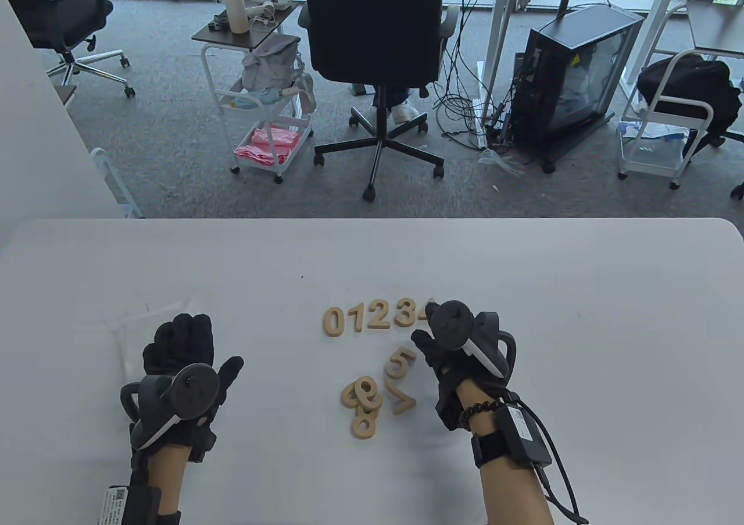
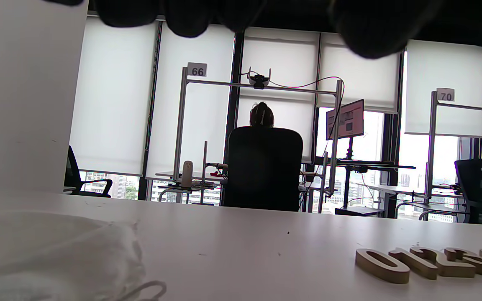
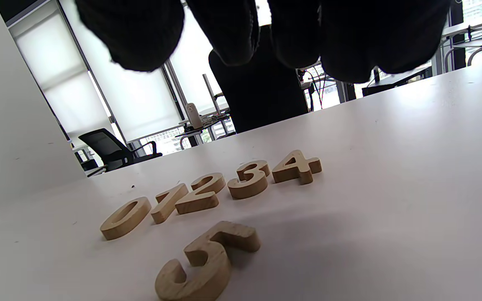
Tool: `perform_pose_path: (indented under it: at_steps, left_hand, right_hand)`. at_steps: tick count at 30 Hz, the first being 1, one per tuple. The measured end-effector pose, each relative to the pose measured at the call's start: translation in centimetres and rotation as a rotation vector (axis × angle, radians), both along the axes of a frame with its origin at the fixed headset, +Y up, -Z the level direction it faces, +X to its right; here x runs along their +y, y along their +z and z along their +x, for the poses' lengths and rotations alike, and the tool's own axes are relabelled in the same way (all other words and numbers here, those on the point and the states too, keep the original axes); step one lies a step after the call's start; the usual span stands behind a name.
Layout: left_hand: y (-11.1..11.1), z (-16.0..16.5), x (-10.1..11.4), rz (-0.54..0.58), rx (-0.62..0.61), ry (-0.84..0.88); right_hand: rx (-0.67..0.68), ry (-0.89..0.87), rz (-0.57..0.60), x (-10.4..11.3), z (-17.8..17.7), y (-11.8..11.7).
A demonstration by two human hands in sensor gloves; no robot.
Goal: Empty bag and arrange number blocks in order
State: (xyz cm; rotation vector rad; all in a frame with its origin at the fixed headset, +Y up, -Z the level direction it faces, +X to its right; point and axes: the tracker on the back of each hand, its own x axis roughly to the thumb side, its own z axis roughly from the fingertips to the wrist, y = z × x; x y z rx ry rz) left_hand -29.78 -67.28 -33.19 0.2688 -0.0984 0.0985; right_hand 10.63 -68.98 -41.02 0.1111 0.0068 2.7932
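While the 5 block (image 3: 207,261) is lying loose just below our right hand (image 1: 459,345), whose fingers are hanging apart and holding nothing, we are risking nudging the neighbouring 4 (image 3: 295,167) and skewing the row; our left hand (image 1: 183,362) is resting flat, gripping nothing, on the bag (image 2: 52,251).

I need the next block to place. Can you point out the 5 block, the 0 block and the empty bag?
5 block (image 3: 207,261): right wrist view, on its middle stroke.
0 block (image 1: 334,322): table view, on its left side.
empty bag (image 2: 57,255): left wrist view, on its crumpled top.
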Motion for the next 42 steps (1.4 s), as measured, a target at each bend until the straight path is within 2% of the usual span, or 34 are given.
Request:
perform_pose_path:
  at_steps: [6, 11, 12, 22, 29, 35, 42]
  left_hand:
    - [0.0, 0.2, -0.1, -0.003, -0.006, -0.003]
    - [0.1, 0.2, -0.1, 0.004, -0.008, 0.002]
    - [0.1, 0.2, -0.1, 0.003, -0.009, 0.001]
    - [0.0, 0.4, -0.4, -0.010, -0.012, -0.006]
    - [0.0, 0.5, -0.5, -0.020, -0.009, -0.010]
    - [-0.1, 0.5, -0.5, -0.025, -0.007, -0.009]
    - [-0.1, 0.6, -0.5, -0.030, -0.005, -0.010]
  right_hand:
    - [0.057, 0.008, -0.041, 0.4, -2.4, 1.0]
    - [0.097, 0.030, -0.006, -0.9, -4.9, 1.0]
    - [0.118, 0.064, -0.051, -1.0, -5.1, 0.9]
    - [0.116, 0.129, -0.126, -3.4, -6.0, -0.1]
    - [0.128, 0.230, -0.183, -6.5, -7.0, -1.0]
    - [0.130, 0.255, -0.217, -7.6, -7.2, -1.4]
    - [0.160, 0.269, -0.262, -7.9, -7.4, -1.3]
